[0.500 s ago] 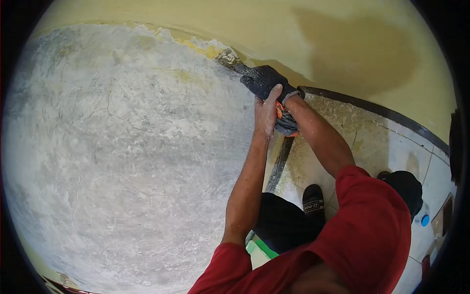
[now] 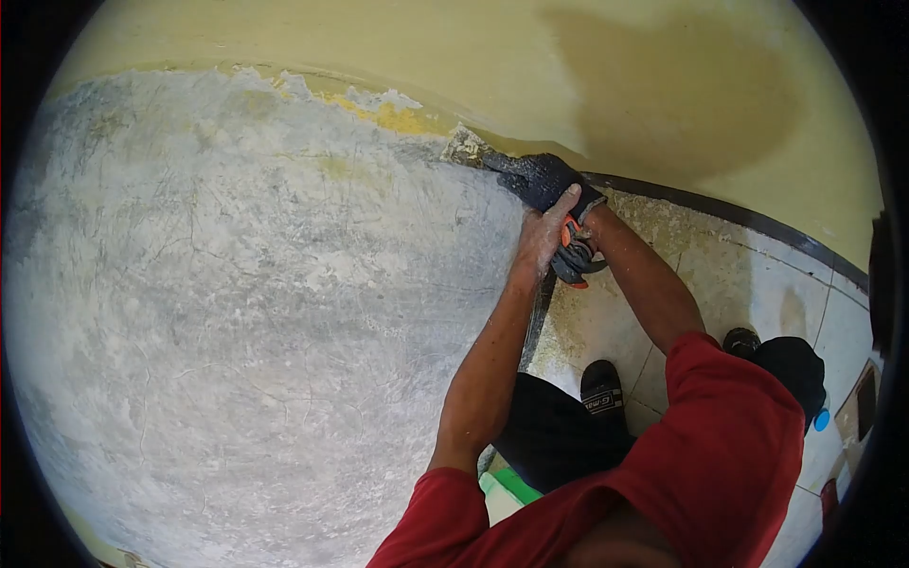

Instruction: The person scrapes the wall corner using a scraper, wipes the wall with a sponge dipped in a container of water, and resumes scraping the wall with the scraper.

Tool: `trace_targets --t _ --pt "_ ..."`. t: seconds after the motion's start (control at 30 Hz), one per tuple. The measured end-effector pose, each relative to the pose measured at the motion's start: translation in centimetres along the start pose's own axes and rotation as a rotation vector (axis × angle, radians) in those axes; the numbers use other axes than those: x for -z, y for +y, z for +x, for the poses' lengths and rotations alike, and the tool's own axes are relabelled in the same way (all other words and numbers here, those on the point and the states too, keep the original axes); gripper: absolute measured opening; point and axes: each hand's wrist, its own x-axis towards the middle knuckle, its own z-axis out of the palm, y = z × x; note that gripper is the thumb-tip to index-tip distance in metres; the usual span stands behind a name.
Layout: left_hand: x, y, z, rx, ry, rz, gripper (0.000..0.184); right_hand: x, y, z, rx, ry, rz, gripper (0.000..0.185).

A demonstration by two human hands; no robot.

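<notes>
My right hand (image 2: 544,180), in a dark knit glove, is closed round a scraper (image 2: 467,147). The scraper's wide blade is crusted with paint flakes and lies against the wall by the edge between bare grey plaster (image 2: 265,312) and yellow paint (image 2: 398,116). Bare and dusty, my left hand (image 2: 544,232) is closed at my right wrist, its thumb over the cuff. A loose black and orange work glove (image 2: 573,260) is bunched in it; the fingers round it are mostly hidden.
A dark baseboard (image 2: 729,216) runs along the wall's foot. Scraped debris (image 2: 653,222) litters the tiled floor (image 2: 786,275). My shoe (image 2: 602,386) stands near the wall. A green and white object (image 2: 511,488) sits below my left arm, and a blue cap (image 2: 822,419) at far right.
The scraper and both hands have moved right and slightly down in view, away from the ragged yellow paint patch. The view has shifted a little too. Both holds stay the same.
</notes>
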Motion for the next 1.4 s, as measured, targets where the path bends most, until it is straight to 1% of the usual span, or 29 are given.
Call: trace_targets --t 0.03,0.07,0.13,0.17,0.2,0.27,0.3,0.4,0.47,0.53,0.57,0.6,0.67,0.7,0.73,0.8,0.83,0.87,0.9,0.97,1.07,1.13,1.17,1.2,1.23,1.27,1.33,1.37,1.4 --pt "0.3 -0.6 0.4 0.029 -0.068 -0.027 0.082 0.2 0.7 -0.3 0.019 -0.043 -0.094 0.038" --pt "0.3 -1.0 0.4 0.029 -0.062 -0.028 0.082 0.2 1.1 -0.6 0.038 -0.088 -0.186 0.037" --pt "0.5 -1.8 0.3 -0.033 -0.048 0.066 0.071 -0.5 2.1 -0.8 0.085 -0.174 -0.364 0.036" --pt "0.8 -2.1 0.5 -0.026 -0.012 0.159 0.062 -1.5 2.4 -1.1 -0.027 -0.023 -0.1 0.033" --pt "1.3 -2.1 0.6 -0.026 -0.003 0.164 0.062 -1.8 2.0 -0.7 -0.023 -0.024 -0.09 0.033" --pt "1.5 -2.2 0.4 -0.096 0.004 0.133 0.059 -1.0 1.1 -0.8 0.137 -0.142 -0.503 0.03" --pt "1.5 -2.2 0.3 -0.08 -0.045 0.081 0.058 -0.7 0.6 -0.7 0.25 -0.105 -0.584 0.027" --pt "1.2 -2.6 0.9 0.049 -0.066 0.118 0.059 1.0 0.7 -2.8 0.179 -0.162 -0.633 0.026" --pt "0.6 -3.4 1.0 0.017 -0.089 0.03 0.058 1.5 0.3 -1.9 0.169 -0.188 -0.668 0.026" --pt "1.2 -5.0 1.6 -0.17 0.01 0.296 0.057 0.6 -0.1 0.5 0.187 -0.186 -0.68 0.026" --pt "1.3 -6.0 2.1 -0.206 0.104 0.202 0.052 0.3 -0.1 1.6 0.192 -0.184 -0.686 0.025" --pt "1.8 -4.3 1.6 -0.204 0.107 0.206 0.052 0.2 0.1 1.7 0.18 -0.188 -0.695 0.025" --pt "2.5 0.5 -0.4 -0.091 0.002 -0.117 0.061 0.5 0.8 0.0 0.118 -0.213 -0.715 0.025" --pt "2.6 0.9 0.1 -0.22 0.06 -0.124 0.054 0.2 0.8 -1.1 0.087 -0.234 -0.717 0.025" --pt "2.5 0.7 -0.1 -0.213 0.062 -0.124 0.054 0.1 0.6 -1.3 0.069 -0.244 -0.725 0.024" --pt "1.2 0.4 0.1 -0.019 0.015 0.028 0.04 0.4 -0.1 -0.1 0.063 -0.244 -0.758 0.024" --pt "1.0 -2.8 2.0 0.013 0.046 0.047 0.041 0.3 -0.4 0.7 0.066 -0.244 -0.771 0.024" --pt "1.1 -2.5 1.7 0.0 0.054 0.051 0.041 0.2 -0.7 1.4 0.069 -0.245 -0.782 0.024" --pt "0.9 -2.1 1.0 -0.028 0.078 0.041 0.042 0.1 -1.4 1.4 0.029 -0.23 -0.658 0.024" --pt "0.6 -1.1 0.2 -0.062 0.056 -0.061 0.047 0.0 -0.6 1.7 0.053 -0.247 -0.711 0.027" --pt "-0.1 -0.4 0.0 0.059 0.102 -0.049 0.052 0.7 -0.6 1.0 0.05 -0.251 -0.771 0.036" --pt "-0.4 -1.6 1.1 0.045 0.082 -0.108 0.053 0.3 1.1 0.6 0.127 -0.156 -0.61 0.036" --pt "-0.5 -2.1 1.6 -0.004 0.089 -0.096 0.053 -0.8 2.4 0.9 0.244 0.088 -0.576 0.033" --pt "-0.3 -2.4 1.7 -0.054 0.102 -0.077 0.053 -1.5 1.9 1.5 0.254 0.086 -0.564 0.033" --pt "-0.1 -1.7 1.4 -0.039 0.244 0.114 0.05 -2.1 0.8 2.8 0.204 0.025 -0.55 0.034" --pt "0.4 -0.8 1.5 -0.048 0.244 0.116 0.05 -2.0 -0.1 4.1 0.148 -0.034 -0.548 0.035" --pt "1.7 1.5 0.4 -0.082 0.128 -0.07 0.046 -1.3 -1.8 5.1 -0.001 -0.161 -0.548 0.038" --pt "2.1 2.0 0.6 -0.261 0.108 -0.227 0.044 -1.3 -2.7 5.7 0.015 -0.153 -0.394 0.038" --pt "2.4 1.0 0.6 -0.244 0.119 -0.228 0.044 -1.6 -3.5 5.8 0.033 -0.146 -0.233 0.039"
